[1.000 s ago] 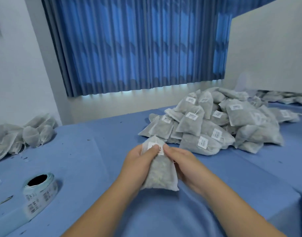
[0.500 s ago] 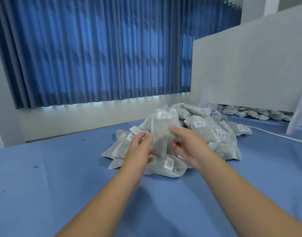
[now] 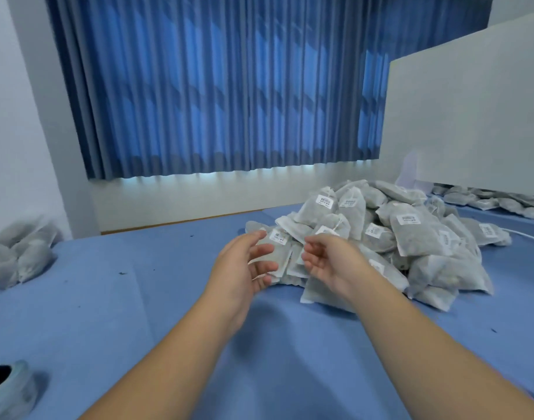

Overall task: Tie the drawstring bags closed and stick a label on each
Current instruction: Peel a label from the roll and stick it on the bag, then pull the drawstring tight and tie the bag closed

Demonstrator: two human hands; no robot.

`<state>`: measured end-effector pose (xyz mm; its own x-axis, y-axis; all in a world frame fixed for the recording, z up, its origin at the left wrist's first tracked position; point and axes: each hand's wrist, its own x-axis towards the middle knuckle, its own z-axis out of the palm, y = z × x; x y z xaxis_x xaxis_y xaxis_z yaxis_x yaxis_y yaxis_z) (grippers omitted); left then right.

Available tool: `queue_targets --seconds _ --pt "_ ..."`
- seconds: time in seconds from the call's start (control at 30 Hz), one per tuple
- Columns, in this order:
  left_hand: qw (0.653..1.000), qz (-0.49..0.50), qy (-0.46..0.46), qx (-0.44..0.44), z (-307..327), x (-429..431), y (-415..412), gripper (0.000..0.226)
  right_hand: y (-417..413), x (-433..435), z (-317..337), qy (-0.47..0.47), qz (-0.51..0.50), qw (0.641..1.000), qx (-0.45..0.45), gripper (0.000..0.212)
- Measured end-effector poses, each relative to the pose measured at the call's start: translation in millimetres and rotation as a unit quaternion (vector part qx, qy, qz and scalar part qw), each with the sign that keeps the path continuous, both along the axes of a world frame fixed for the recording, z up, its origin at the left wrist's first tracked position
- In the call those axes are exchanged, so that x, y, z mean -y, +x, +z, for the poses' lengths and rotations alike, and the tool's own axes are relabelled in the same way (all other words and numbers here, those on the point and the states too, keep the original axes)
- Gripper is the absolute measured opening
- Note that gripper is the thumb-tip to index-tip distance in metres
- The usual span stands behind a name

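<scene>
A big pile of labelled grey drawstring bags lies on the blue table, centre right. My left hand and my right hand hover just in front of the pile's near-left edge, palms facing each other, fingers loosely spread, holding nothing. A smaller heap of grey bags without visible labels sits at the far left. The roll of labels stands at the bottom left corner, partly cut off by the frame edge.
A white board stands at the back right, with more bags lying under it. Blue curtains hang behind the table. A white cable runs along the table on the right.
A second ago both hands held a labelled bag near me. They carried it toward the pile and let it go; now both hands are empty in front of the pile.
</scene>
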<state>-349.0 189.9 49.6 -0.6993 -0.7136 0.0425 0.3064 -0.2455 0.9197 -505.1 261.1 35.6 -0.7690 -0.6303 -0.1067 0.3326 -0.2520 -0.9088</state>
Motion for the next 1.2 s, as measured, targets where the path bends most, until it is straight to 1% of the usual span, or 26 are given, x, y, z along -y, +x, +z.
queue_targets --seconds 0.2,0.33,0.43,0.5,0.63,0.7,0.73,0.77,0.8,0.83,0.87,0.97,1.0,1.03,1.07,1.13,1.2 --pt "0.999 0.051 -0.005 0.003 1.4 34.1 60.9 0.015 85.5 50.7 -7.5 -0.023 0.128 0.992 0.007 0.005" --pt "0.994 0.099 -0.022 0.039 -1.3 61.0 116.2 0.015 149.9 88.7 -10.0 -0.04 0.205 0.978 0.012 0.008" --pt "0.986 0.134 -0.044 0.089 -5.9 81.9 162.9 0.013 195.2 115.6 -17.5 -0.043 0.24 0.97 0.013 0.008" --pt "0.976 0.156 -0.065 0.134 -8.9 95.6 195.1 0.01 221.5 132.2 -24.9 -0.05 0.239 0.97 -0.003 0.009" --pt "0.936 0.195 -0.138 0.26 -16.7 125.4 257.5 0.012 266.4 160.0 -36.7 -0.049 0.203 0.976 -0.069 0.011" --pt "0.899 0.218 -0.19 0.328 -24.1 141.4 286.3 0.014 283.5 170.5 -44.6 -0.039 0.179 0.976 -0.116 0.017" --pt "0.873 0.233 -0.222 0.367 -28.8 150.0 299.8 0.016 289.6 174.2 -49.8 -0.032 0.166 0.972 -0.161 0.019" --pt "0.842 0.248 -0.257 0.404 -33.6 159.0 312.1 0.016 293.1 176.7 -55.2 -0.022 0.156 0.962 -0.225 0.02" --pt "0.808 0.263 -0.293 0.44 -38.5 168.1 324.2 0.015 295.9 178.2 -60.7 -0.011 0.156 0.942 -0.297 0.021" --pt "0.767 0.272 -0.328 0.479 -42.7 176.8 335.5 0.014 297.5 178.8 -65.5 -0.002 0.165 0.918 -0.36 0.02" --pt "0.722 0.278 -0.363 0.52 -46.2 185.9 345.3 0.014 298.6 178.6 -69.7 0.003 0.177 0.899 -0.401 0.02" --pt "0.561 0.272 -0.448 0.64 -51.3 214.2 369.8 0.028 301.8 178.5 -78.9 0.011 0.218 0.873 -0.436 0.017" --pt "0.514 0.272 -0.469 0.664 -50.8 222.3 376.3 0.03 303.1 179.6 -81.3 0.016 0.227 0.867 -0.443 0.017" --pt "0.485 0.276 -0.482 0.676 -50.4 229.8 382.0 0.03 304.2 181.4 -83.3 0.02 0.235 0.864 -0.445 0.016" --pt "0.474 0.286 -0.483 0.678 -49.7 237.0 386.7 0.03 305.1 182.7 -84.5 0.02 0.241 0.862 -0.445 0.015" --pt "0.483 0.306 -0.465 0.676 -48.9 251.8 393.6 0.031 306.3 184.7 -85.3 0.019 0.248 0.862 -0.441 0.014" --pt "0.477 0.32 -0.46 0.678 -47.5 265.1 396.1 0.033 306.5 186.2 -87.3 0.018 0.257 0.859 -0.442 0.013"
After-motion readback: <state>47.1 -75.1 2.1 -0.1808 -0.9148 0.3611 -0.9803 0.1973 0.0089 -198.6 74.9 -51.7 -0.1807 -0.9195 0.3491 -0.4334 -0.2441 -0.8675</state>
